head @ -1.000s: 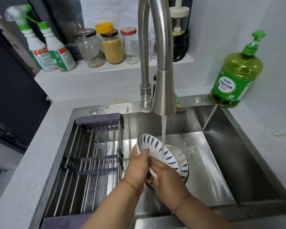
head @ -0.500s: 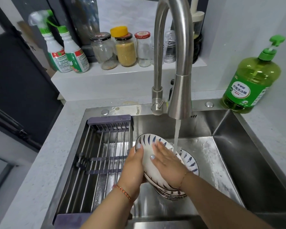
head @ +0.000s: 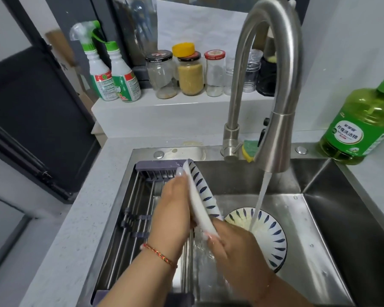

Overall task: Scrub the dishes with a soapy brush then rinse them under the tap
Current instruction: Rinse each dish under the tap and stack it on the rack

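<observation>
Head view: left hand (head: 175, 209) and right hand (head: 233, 242) both grip a blue-striped plate (head: 203, 193) held on edge over the sink (head: 319, 218), beside the drying rack (head: 138, 209), while tap (head: 275, 107) water hits another striped plate (head: 268, 235) in the basin.

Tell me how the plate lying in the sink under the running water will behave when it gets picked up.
The plate in the sink is glazed and the stream lands on it, so it will probably be slippery. It looks like rigid ceramic, likely to chip if dropped on the steel sink. Lying flat, its rim may be awkward to get fingers under.
</observation>
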The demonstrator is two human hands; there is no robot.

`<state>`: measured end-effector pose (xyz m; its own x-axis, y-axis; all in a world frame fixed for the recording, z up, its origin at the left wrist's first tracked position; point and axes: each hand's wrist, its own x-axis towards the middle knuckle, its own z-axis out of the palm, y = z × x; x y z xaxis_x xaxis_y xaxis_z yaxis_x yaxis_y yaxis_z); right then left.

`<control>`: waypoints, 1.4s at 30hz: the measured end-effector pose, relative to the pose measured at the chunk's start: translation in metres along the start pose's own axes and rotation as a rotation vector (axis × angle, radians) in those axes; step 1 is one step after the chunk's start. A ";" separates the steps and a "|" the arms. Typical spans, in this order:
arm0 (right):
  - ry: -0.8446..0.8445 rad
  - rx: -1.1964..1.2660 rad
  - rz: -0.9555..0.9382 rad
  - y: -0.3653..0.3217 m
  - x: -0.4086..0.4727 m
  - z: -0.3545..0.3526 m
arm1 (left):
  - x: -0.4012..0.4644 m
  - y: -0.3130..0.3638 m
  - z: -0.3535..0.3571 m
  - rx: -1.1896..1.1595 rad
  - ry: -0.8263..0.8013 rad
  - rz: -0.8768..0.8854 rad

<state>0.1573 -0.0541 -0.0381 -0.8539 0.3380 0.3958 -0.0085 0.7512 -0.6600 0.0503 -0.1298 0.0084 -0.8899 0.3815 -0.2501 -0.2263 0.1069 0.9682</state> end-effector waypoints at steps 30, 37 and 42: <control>-0.189 0.192 0.507 -0.062 0.120 0.188 | 0.098 -0.046 -0.155 -0.102 0.093 -0.074; -0.317 0.141 0.455 -0.063 0.126 0.200 | 0.104 -0.060 -0.162 -0.076 0.073 -0.067; -0.340 0.191 0.404 -0.055 0.113 0.198 | 0.103 -0.066 -0.160 -0.139 0.079 -0.067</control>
<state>-0.0417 -0.1695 -0.0840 -0.9280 0.3526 -0.1200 0.2875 0.4732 -0.8327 -0.0898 -0.2440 -0.0801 -0.8981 0.3040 -0.3178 -0.3338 -0.0006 0.9426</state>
